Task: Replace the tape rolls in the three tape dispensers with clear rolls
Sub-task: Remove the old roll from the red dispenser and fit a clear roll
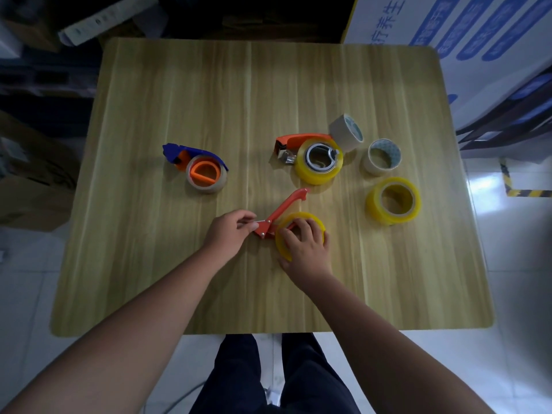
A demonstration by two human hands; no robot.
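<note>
head view: right hand (304,246) grips clear roll (300,217) on the orange dispenser (286,204), nearer than the loaded dispenser (301,138); left hand (228,234) pinches its cutter end. risk: uneven pressure seats roll crooked.

Table (179,100): wood-grain top, smooth, soft sheen.
Near roll (301,217), loose roll (376,207), mounted roll (316,176): yellow translucent film, glossy.
Far beige roll (340,130), right beige roll (372,167): matt, paper-like; printed card cores.
Blue dispenser (203,153): plastic, orange plastic hub.
Far dispenser (301,138): orange plastic, shiny metal hub and clip.
Near dispenser (283,209): smooth orange, material unclear; silvery rivets.
Floor (493,186): glossy tiles.
</note>
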